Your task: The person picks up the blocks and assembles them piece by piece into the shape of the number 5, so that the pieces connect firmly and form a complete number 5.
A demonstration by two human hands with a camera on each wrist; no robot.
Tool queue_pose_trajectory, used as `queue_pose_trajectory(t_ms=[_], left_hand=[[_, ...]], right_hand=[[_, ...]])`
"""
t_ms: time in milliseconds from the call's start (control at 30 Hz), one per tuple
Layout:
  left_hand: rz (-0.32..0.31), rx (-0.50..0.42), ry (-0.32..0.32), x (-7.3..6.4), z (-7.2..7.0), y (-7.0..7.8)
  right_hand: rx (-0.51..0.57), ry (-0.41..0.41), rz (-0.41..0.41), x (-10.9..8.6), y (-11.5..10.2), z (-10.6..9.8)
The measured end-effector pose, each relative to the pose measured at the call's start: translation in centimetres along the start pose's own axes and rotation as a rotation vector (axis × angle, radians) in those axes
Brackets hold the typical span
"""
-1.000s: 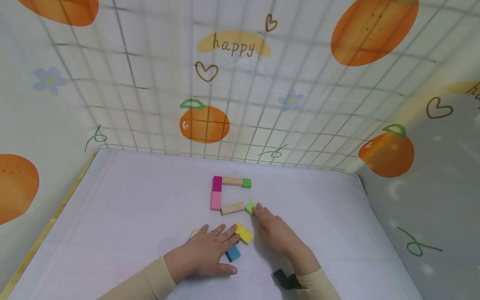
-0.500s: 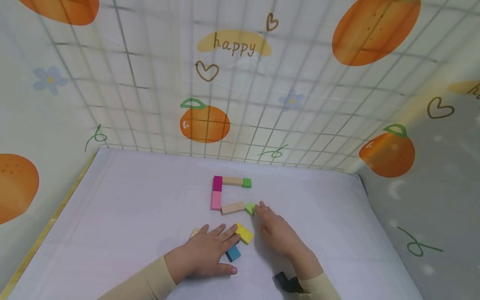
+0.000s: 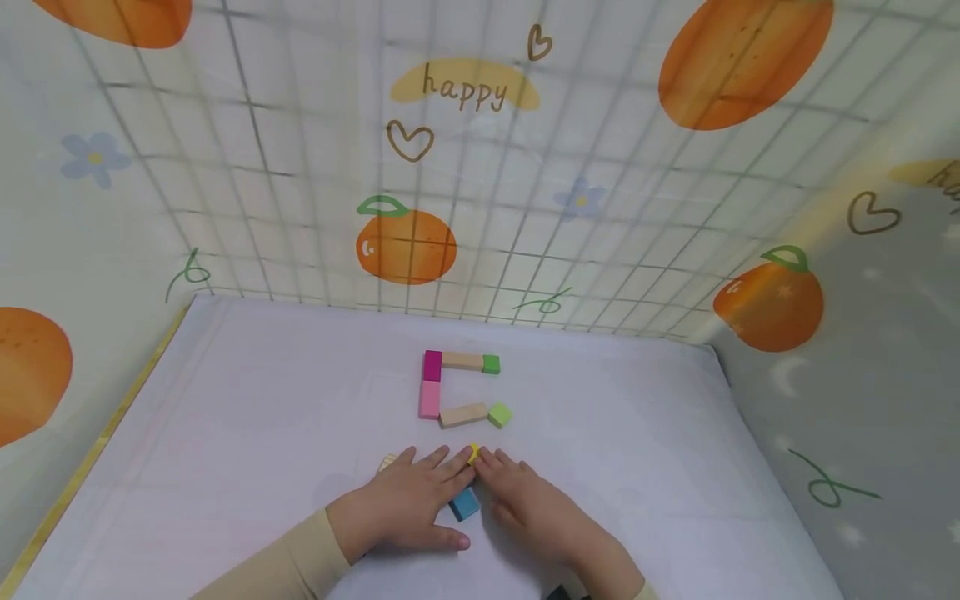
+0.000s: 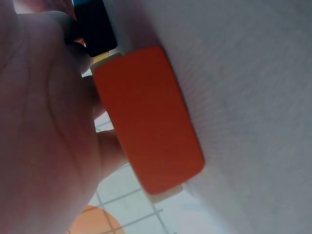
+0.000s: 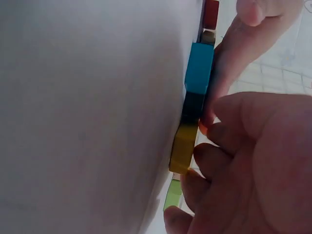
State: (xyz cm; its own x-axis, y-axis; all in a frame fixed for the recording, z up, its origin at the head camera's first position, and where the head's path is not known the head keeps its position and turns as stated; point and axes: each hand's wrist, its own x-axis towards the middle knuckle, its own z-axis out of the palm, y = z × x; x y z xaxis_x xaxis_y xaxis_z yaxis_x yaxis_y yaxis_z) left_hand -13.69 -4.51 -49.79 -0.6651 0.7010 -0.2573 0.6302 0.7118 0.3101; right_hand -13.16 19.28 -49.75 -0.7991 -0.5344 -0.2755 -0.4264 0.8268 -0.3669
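My left hand (image 3: pixel 408 504) lies spread, palm down, over a group of blocks. A blue block (image 3: pixel 464 504) shows between its thumb and fingers, and a red-orange block (image 4: pixel 148 122) stands beside the palm in the left wrist view. My right hand (image 3: pixel 536 508) has its fingertips on a yellow block (image 5: pixel 183 148), mostly covered in the head view. Beyond both hands, blocks form a three-sided outline: magenta (image 3: pixel 432 366) and pink (image 3: pixel 430 400) on the left, a wooden block (image 3: pixel 462 361) with a green cube (image 3: pixel 491 364), and a slanted wooden block (image 3: pixel 463 415) with a light green block (image 3: pixel 500 415).
A white cloth (image 3: pixel 262 417) covers the table, with a yellow strip (image 3: pixel 97 446) along its left edge. A curtain (image 3: pixel 480 167) printed with oranges hangs behind. Something black (image 3: pixel 558 593) sits near my right wrist at the bottom edge.
My right hand has left the light green block and moved left and nearer, onto the yellow block beside my left fingers. The left hand stays where it was.
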Motion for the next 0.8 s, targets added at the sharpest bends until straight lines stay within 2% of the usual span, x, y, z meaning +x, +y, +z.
queue_pose_trajectory(t_ms=[267, 500, 800], left_hand=[[-0.018, -0.009, -0.024, 0.0, 0.3, 0.0], [-0.017, 0.009, -0.013, -0.2, 0.1, 0.2], [-0.02, -0.005, -0.022, -0.2, -0.3, 0.3]], right_hand=[[-0.05, -0.048, 0.044, 0.0, -0.3, 0.4], [-0.08, -0.016, 0.1, -0.6, -0.2, 0.1], [-0.086, 0.018, 0.195, -1.8, 1.3, -0.7]])
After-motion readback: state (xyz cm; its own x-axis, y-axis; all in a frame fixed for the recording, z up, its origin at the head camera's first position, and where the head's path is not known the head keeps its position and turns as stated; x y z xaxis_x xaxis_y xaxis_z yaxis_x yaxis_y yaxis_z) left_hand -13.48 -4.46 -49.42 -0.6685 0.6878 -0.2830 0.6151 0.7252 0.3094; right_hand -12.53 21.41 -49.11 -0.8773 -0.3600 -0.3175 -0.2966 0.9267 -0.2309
